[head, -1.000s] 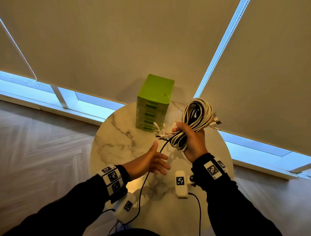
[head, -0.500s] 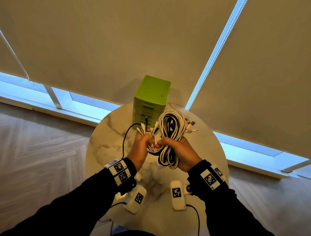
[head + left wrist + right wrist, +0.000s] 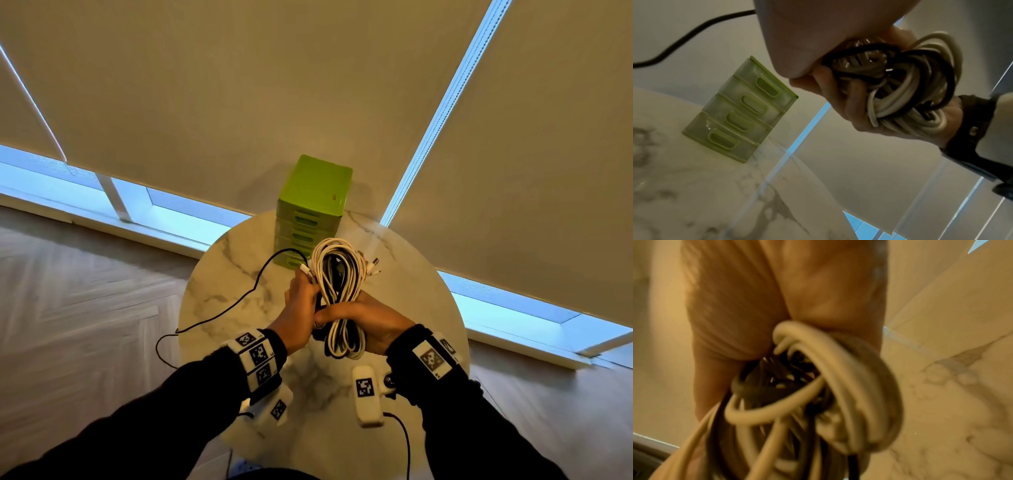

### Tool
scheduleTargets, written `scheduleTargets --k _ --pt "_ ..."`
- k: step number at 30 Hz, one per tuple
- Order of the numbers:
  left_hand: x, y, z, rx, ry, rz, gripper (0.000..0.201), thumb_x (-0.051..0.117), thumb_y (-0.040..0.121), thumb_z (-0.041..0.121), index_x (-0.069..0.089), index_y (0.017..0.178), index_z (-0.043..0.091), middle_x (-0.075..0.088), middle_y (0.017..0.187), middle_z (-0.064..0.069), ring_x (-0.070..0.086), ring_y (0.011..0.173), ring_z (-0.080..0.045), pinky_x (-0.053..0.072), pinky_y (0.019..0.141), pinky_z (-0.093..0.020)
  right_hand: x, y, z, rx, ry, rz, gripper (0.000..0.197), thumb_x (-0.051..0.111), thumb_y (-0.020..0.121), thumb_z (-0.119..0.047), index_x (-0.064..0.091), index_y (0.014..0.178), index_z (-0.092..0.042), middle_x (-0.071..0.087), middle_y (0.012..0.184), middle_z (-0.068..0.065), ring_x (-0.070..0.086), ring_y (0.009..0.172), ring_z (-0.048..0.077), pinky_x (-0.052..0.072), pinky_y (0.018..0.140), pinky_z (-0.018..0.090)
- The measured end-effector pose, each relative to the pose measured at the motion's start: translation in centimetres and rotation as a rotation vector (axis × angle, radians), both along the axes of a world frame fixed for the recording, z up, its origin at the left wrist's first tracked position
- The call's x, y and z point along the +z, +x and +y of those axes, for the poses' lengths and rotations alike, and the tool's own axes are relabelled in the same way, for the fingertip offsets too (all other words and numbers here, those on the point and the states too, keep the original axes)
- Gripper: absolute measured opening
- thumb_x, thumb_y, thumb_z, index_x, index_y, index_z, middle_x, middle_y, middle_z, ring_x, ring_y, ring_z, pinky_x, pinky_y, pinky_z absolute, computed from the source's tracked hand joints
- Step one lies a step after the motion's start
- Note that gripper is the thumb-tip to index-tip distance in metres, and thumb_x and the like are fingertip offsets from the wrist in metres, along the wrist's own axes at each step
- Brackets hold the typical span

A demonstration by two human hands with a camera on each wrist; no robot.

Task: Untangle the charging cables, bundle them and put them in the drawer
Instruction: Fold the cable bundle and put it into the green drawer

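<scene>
The right hand (image 3: 368, 323) wraps its fingers tight round the waist of the coil of white and black cables (image 3: 337, 274), held above the table (image 3: 219, 294). The left hand (image 3: 299, 315) closes on the coil's near side, gripping plug ends. A loose black cable (image 3: 239, 301) trails off the table edge. It could snag there or pull loops apart if tugged. The free plugs (image 3: 371, 267) may also slip out. Behind stands the green drawer unit (image 3: 313, 202); all its drawers look closed, contents hidden.
</scene>
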State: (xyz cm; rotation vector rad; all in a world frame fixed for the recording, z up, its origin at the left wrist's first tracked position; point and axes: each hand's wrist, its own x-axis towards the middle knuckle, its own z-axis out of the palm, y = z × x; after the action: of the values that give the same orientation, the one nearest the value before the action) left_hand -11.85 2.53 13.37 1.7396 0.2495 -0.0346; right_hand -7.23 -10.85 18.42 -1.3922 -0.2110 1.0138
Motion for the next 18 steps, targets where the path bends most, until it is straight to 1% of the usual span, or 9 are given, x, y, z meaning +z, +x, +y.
scheduleTargets --k 2,3,5,7,10,12,14,16,18 --pt "-0.3 -0.2 0.1 0.008 0.376 0.026 0.049 0.049 0.102 0.012 0.034 0.147 -0.001 0.028 0.154 -0.022 0.027 0.143 -0.033 0.027 0.117 -0.045 -0.4 -0.1 0.0 0.003 -0.019 -0.03 0.036 0.065 0.083 0.015 0.067 0.117 0.002 0.07 0.101 0.026 0.07 0.094 0.034 0.059 0.084 0.043" --pt "0.1 -0.4 0.1 -0.029 0.477 0.019 0.044 0.047 0.102 0.005 0.036 0.143 -0.002 0.028 0.151 -0.023 0.026 0.14 -0.033 0.026 0.115 -0.042 -0.6 -0.1 0.0 -0.002 -0.021 -0.032 0.037 0.066 0.083 0.015 0.066 0.118 0.003 0.067 0.106 0.032 0.068 0.097 0.037 0.058 0.087 0.045" --pt "1.2 -0.7 0.1 -0.093 0.502 0.029 0.038 0.031 0.103 0.021 0.039 0.134 -0.001 0.033 0.138 -0.021 0.029 0.131 -0.033 0.025 0.109 -0.039 -1.0 -0.1 -0.1 -0.016 -0.025 -0.023 0.038 0.067 0.082 0.014 0.064 0.119 0.005 0.064 0.11 0.037 0.066 0.097 0.04 0.058 0.087 0.047" --pt "1.8 -0.7 0.1 -0.15 0.491 0.041 0.044 0.02 0.097 0.029 0.038 0.127 0.002 0.036 0.13 -0.018 0.032 0.124 -0.033 0.024 0.106 -0.04 -1.4 -0.2 -0.2 -0.05 -0.026 -0.023 0.034 0.067 0.081 0.014 0.066 0.113 0.004 0.066 0.096 0.029 0.068 0.084 0.033 0.06 0.075 0.041" --pt "1.8 -0.1 0.8 -0.24 0.526 -0.072 0.052 0.018 0.099 0.039 0.037 0.138 0.012 0.039 0.139 -0.01 0.036 0.129 -0.026 0.025 0.112 -0.043 -2.0 -0.2 -0.3 -0.113 0.02 0.001 0.031 0.07 0.08 0.009 0.064 0.108 0.0 0.064 0.083 0.017 0.065 0.069 0.024 0.056 0.062 0.035" --pt "1.8 0.5 1.3 -0.301 0.371 -0.194 0.05 0.022 0.103 0.036 0.036 0.148 0.019 0.043 0.145 0.003 0.041 0.13 -0.003 0.03 0.112 -0.024 -2.3 -0.2 -0.5 -0.152 0.041 0.014 0.029 0.069 0.08 0.009 0.062 0.106 -0.001 0.062 0.079 0.015 0.063 0.065 0.024 0.054 0.058 0.033" --pt "1.9 0.8 1.8 -0.277 0.096 -0.157 0.037 0.032 0.109 0.026 0.046 0.143 0.02 0.057 0.13 0.009 0.053 0.107 0.014 0.04 0.093 -0.009 -2.4 0.1 -0.8 -0.193 0.048 0.01 0.025 0.067 0.082 0.011 0.062 0.103 -0.001 0.062 0.077 0.014 0.062 0.063 0.023 0.053 0.056 0.032" --pt "1.6 1.2 1.9 -0.204 -0.042 -0.084 0.023 0.043 0.108 0.024 0.058 0.124 0.019 0.063 0.099 0.004 0.059 0.079 0.001 0.048 0.079 -0.019 -2.6 0.6 -1.4 -0.262 0.043 -0.005 0.021 0.064 0.083 0.011 0.065 0.099 -0.003 0.062 0.077 0.014 0.061 0.063 0.023 0.052 0.056 0.032" --pt "1.2 1.3 1.7 -0.117 -0.121 -0.068 0.019 0.055 0.103 0.022 0.061 0.121 0.017 0.063 0.092 -0.003 0.062 0.077 -0.01 0.055 0.08 -0.026 -3.0 1.2 -2.0 -0.359 0.025 0.024 0.018 0.067 0.082 0.008 0.066 0.097 -0.003 0.059 0.08 0.018 0.06 0.065 0.027 0.053 0.058 0.034"
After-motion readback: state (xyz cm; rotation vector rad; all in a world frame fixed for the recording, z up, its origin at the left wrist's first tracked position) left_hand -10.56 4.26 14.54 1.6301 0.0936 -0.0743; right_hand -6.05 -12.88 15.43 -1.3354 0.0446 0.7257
